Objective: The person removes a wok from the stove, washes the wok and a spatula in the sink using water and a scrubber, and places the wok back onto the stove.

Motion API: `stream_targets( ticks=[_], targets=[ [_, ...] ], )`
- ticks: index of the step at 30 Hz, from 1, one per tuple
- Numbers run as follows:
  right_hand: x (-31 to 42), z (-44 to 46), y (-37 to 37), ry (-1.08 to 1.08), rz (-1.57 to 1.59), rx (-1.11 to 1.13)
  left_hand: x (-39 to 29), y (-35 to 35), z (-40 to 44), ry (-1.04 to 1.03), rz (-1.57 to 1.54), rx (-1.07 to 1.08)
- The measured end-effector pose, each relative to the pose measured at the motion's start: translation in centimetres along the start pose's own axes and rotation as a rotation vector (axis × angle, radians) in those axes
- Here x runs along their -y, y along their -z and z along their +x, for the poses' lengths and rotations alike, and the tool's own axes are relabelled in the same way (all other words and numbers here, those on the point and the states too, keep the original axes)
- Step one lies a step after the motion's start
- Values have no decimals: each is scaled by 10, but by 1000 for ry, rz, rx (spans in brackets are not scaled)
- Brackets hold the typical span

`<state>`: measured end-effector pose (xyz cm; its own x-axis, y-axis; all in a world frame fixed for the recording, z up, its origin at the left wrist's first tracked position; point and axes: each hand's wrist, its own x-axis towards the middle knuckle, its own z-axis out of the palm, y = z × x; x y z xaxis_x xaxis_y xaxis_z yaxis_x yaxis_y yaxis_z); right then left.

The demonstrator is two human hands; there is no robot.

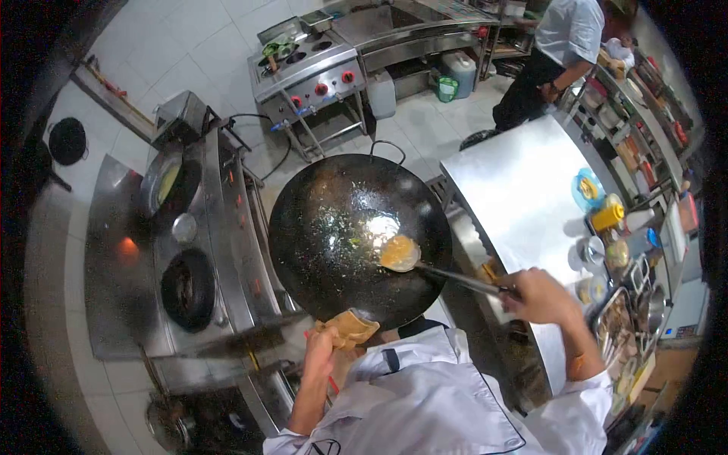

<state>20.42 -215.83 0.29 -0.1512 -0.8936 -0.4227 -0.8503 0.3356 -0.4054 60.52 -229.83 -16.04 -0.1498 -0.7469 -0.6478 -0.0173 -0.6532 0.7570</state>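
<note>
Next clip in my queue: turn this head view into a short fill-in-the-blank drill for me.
1. The left hand holds a tan cloth at the big black ____.
2. The right hand grips the ladle by its ____.
3. At the picture's top, the stove's front knobs are ____.

Missing words: wok; handle; red.

Ladle [459, 277] in wok [364, 292], food [396, 249] in ladle, cloth [349, 329] at wok's near rim, stove [129, 303] left of wok, range [322, 89] beyond wok, surface [516, 189] right of wok
</note>
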Motion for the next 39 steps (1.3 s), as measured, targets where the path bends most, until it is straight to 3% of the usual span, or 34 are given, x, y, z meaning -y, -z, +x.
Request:
stream_targets(
  ticks=[2,4,6,8,12,15,18,20,27,39],
  targets=[
    [-5,61,51,68,-90,-4,-49,-13,42,26,64,49],
    [-2,123,97,-19,-95,62,-89,-22,72,-5,61,-20],
    [-10,176,120,86,-149,-22,-139,-42,92,-27,44,13],
    [9,223,147,-314,90,196,-171,-43,125,-25,88,11],
    [-53,340,89,-158,247,-9,-234,-48,206,-66,181,68],
    [-40,394,67,-49,410,-187,-274,-57,266,-73,191,108],
    [-9,438,68,-110,420,-264,-323,-65,333,-52,255,141],
    [4,457,68,-107,437,-368,-346,-73,372,-53,226,246],
    [41,482,110,-405,547,-367,-423,-131,488,-91,451,515],
    [-3,521,133,-762,757,-542,-452,-340,624,141,503,735]
  ],
)
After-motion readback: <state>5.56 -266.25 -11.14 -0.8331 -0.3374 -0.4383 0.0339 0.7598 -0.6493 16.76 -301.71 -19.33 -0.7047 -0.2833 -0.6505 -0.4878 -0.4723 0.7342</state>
